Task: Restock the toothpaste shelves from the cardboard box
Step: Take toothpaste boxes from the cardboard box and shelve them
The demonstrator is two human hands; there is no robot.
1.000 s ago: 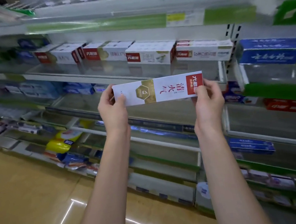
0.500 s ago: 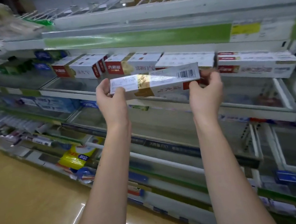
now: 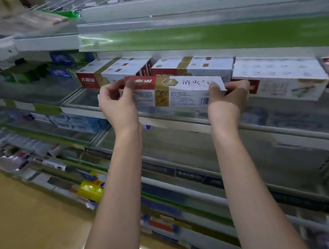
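Both hands hold one toothpaste box (image 3: 178,92) by its two ends. My left hand (image 3: 118,105) pinches the red end with thumb and fingers curled on it. My right hand (image 3: 228,97) grips the white end, thumb on the front by the bar code. The box lies long and flat at the front edge of the shelf (image 3: 180,121), right in front of me at 12 o'clock.

I think I am at the putting-away step. Next I need to slide this box back until it sits against the row behind, then let go.

Behind it, at 12 o'clock, are more red and white boxes (image 3: 191,67). At 10 o'clock sits another stack (image 3: 112,72). At 2 o'clock is a long white box (image 3: 278,76), just beside my right hand. The cardboard box is not in view.
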